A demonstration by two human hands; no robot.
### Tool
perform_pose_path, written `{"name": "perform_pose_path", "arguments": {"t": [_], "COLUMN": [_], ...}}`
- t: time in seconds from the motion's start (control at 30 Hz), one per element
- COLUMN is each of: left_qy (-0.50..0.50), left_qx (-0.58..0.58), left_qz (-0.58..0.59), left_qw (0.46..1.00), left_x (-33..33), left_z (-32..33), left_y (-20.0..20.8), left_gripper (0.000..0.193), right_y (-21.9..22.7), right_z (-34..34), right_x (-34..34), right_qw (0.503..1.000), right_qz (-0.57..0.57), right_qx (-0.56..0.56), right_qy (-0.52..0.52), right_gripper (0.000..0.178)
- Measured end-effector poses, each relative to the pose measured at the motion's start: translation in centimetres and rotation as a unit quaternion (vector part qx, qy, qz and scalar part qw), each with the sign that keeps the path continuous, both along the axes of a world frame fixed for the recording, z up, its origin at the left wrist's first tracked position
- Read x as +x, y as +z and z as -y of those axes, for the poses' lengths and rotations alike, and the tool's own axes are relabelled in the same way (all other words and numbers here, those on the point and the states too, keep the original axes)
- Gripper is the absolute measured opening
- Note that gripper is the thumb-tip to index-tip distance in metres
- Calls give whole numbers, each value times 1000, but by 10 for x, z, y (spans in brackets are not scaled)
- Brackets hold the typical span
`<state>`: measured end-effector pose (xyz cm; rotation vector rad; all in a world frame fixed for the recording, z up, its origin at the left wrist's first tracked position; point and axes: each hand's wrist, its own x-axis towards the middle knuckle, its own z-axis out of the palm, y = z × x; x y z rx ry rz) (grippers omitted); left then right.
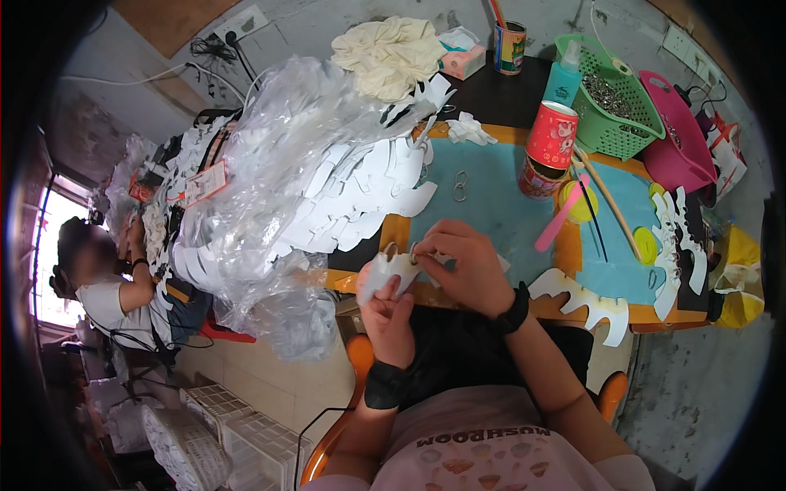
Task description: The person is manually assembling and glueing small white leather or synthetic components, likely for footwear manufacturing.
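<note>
Blue sheeting [503,159] covers much of the tabletop [567,245], which stands against a stained grey wall. Just over its near edge, the left hand [390,323] has thumb and fingers closed around a white cut piece [391,277]. One metal loop [391,249] shows at the piece's upper edge; beside it, the right hand [463,266] has its fingertips drawn together, seemingly pinching a metal ring [413,253].

Fitting hardware to this piece looks partly done: one loop appears in place, while the ring at the right fingertips seems not yet settled. Plenty may remain, judging by the heap of white cut pieces [360,200] beside the clear plastic bag [246,155] and the metal fittings [606,98] in the green basket [647,141]; whether the heaped pieces are finished, I cannot tell.
</note>
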<state>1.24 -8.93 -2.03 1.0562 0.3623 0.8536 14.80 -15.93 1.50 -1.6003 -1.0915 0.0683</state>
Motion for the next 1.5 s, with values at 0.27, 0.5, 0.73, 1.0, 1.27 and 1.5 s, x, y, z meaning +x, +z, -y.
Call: {"name": "perform_pose_path", "arguments": {"t": [0.27,0.5,0.73,1.0,1.27,1.5], "left_qy": [145,-67,-78,-66,-36,-53], "left_qx": [440,527,579,666,697,735], "left_qz": [-217,-301,-267,-279,-166,-153], "left_qw": [859,792,766,689,697,658], "left_x": [-11,-1,8,0,-1,-8], "left_z": [-31,-72,-80,-85,-78,-83], "left_y": [46,49,38,33,32,27], "left_gripper": [71,58,56,37,34,31], "right_y": [-8,-3,-7,-10,-10,-12], "right_z": [-4,-16,-13,4,8,10], "right_x": [0,-12,-17,-20,-23,-20], "right_qw": [977,960,955,947,960,969], "right_qz": [167,222,249,280,225,193], "right_qx": [-127,-161,-155,-144,-160,-141], "right_qy": [42,59,49,69,55,64], "right_gripper": [12,20,21,19,28,30]}}
